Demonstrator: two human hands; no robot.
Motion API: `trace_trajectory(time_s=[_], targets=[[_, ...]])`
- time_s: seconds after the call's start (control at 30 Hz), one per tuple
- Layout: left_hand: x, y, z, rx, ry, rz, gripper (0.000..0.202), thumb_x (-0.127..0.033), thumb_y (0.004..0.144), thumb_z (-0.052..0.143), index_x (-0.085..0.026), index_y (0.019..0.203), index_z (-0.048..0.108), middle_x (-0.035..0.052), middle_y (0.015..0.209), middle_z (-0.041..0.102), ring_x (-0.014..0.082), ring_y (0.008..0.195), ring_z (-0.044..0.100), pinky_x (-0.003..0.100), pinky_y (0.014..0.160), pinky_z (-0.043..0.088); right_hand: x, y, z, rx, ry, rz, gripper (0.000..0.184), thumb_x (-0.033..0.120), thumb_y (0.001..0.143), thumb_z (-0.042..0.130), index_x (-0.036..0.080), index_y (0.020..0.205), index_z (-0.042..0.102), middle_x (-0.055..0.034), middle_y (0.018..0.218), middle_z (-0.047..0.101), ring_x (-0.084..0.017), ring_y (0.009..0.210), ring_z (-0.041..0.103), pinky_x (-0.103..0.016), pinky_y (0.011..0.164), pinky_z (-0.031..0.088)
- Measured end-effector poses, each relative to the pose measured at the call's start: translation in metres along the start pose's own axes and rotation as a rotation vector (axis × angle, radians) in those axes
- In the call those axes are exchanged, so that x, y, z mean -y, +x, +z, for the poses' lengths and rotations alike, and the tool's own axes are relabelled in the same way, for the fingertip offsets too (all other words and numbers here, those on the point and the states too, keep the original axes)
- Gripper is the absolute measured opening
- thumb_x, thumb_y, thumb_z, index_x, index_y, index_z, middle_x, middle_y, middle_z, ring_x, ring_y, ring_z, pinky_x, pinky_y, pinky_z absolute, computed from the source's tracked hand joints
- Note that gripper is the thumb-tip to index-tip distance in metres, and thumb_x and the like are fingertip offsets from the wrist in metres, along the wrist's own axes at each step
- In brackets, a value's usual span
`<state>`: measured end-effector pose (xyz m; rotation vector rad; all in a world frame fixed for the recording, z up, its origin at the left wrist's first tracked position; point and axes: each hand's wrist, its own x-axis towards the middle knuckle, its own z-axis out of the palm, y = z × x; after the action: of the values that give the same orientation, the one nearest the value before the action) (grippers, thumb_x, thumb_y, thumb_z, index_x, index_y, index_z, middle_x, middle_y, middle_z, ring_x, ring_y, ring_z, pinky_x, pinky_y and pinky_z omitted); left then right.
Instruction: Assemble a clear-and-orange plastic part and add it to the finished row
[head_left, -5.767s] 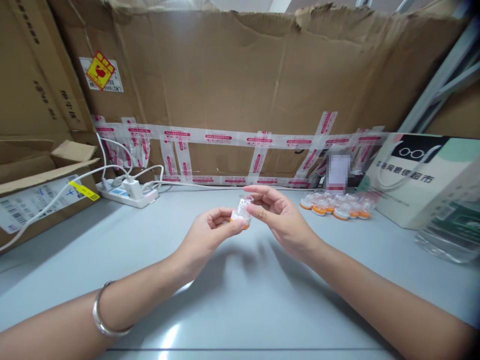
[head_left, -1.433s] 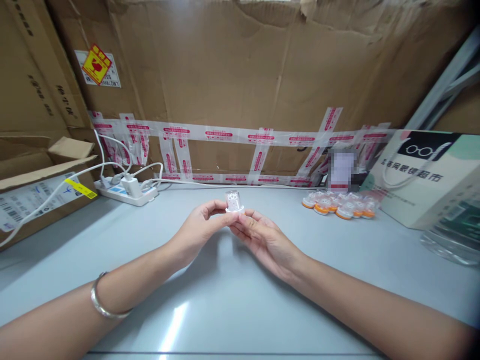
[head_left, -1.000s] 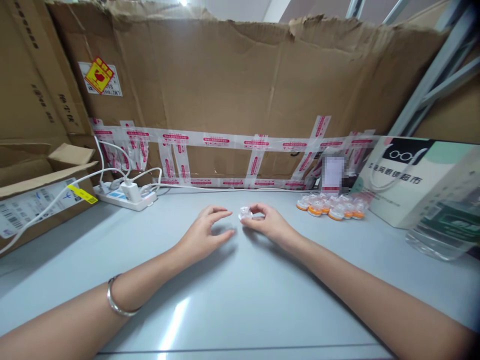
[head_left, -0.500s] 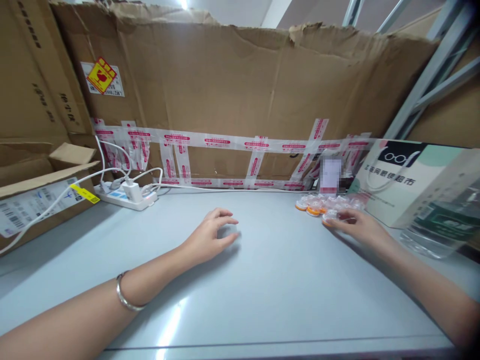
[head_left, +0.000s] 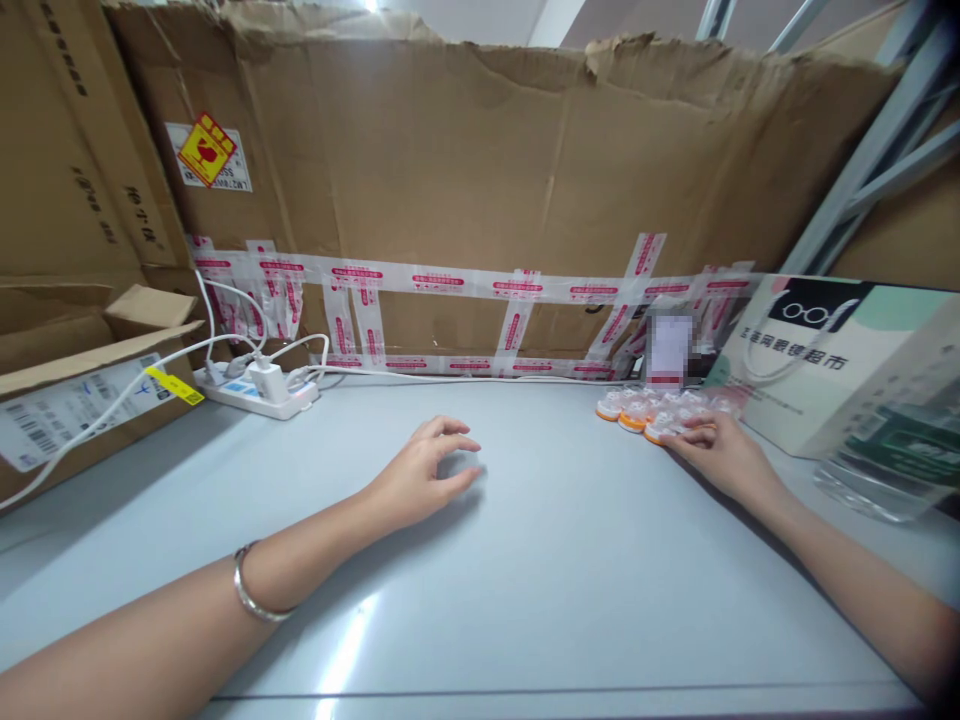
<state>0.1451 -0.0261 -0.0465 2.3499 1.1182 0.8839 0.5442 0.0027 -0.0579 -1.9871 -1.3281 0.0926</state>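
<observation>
Orange-based clear plastic caps (head_left: 660, 412) sit bunched at the far right of the grey table (head_left: 525, 580), in front of the taped cardboard wall (head_left: 465, 180) and just beside a printed paper bag (head_left: 832, 350). The right hand (head_left: 720, 452) lies at the near edge of this bunch, fingertips (head_left: 684, 436) touching the closest cap. Whether those fingers are pinched on a cap or merely resting against it cannot be told; the contact point is small and partly covered by the hand.

The left hand (head_left: 424, 472) rests mid-table, fingers loosely curled and apart, holding nothing. A metal bangle (head_left: 251, 598) sits on that wrist.

Risk assessment: the caps are light, crowded and touching one another, so a sideways drag of the right hand would likely scatter several or push them towards the bag. A pinch on one cap could lift or tip its neighbour. The white power strip (head_left: 259, 388) and its trailing cables (head_left: 150, 360) lie at far left, well apart from both hands, and pose little hazard at present.

Limits of view: the cap count is unclear, as the pieces overlap and are translucent. A blurred patch behind them hides what stands there. A clear plastic item (head_left: 885, 470) at the right edge is cut off. The open cardboard box (head_left: 82, 390) at left shows only its flap and label.
</observation>
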Motion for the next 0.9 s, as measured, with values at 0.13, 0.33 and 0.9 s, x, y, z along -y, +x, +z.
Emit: trace_trajectory(time_s=[0.13,0.33,0.9], targets=[[0.0,0.0,0.0,-0.008,0.002,0.003,0.024,-0.03,0.082,0.054,-0.023,0.103,0.063,0.0081,0.117,0.051,0.0232,0.111,0.05,0.04,0.093,0.044,0.005,-0.003,0.0,-0.021,0.009,-0.016,0.031,0.04,0.056,0.065,0.022,0.072,0.046,-0.0013,0.067,0.06,-0.02,0.068,0.058,-0.029,0.062,0.039],[-0.005,-0.001,-0.004,-0.014,0.008,-0.015,0.024,-0.029,0.081,0.055,-0.024,0.103,0.063,0.0083,0.118,0.052,0.024,0.111,0.051,0.04,0.088,0.047,0.011,-0.01,-0.004,-0.046,0.054,-0.051,0.027,0.044,0.056,0.061,0.021,0.061,0.048,-0.0005,0.059,0.056,-0.019,0.06,0.053,-0.031,0.059,0.037],[-0.038,0.007,-0.074,-0.528,-0.012,0.141,0.017,-0.03,0.085,0.055,-0.019,0.081,0.068,0.0025,0.089,0.068,0.0159,0.086,0.061,0.027,0.082,0.046,0.099,-0.062,-0.023,0.07,0.531,-0.393,0.029,0.05,0.075,0.058,0.022,0.078,0.06,-0.0022,0.075,0.063,-0.016,0.072,0.058,-0.029,0.068,0.048]])
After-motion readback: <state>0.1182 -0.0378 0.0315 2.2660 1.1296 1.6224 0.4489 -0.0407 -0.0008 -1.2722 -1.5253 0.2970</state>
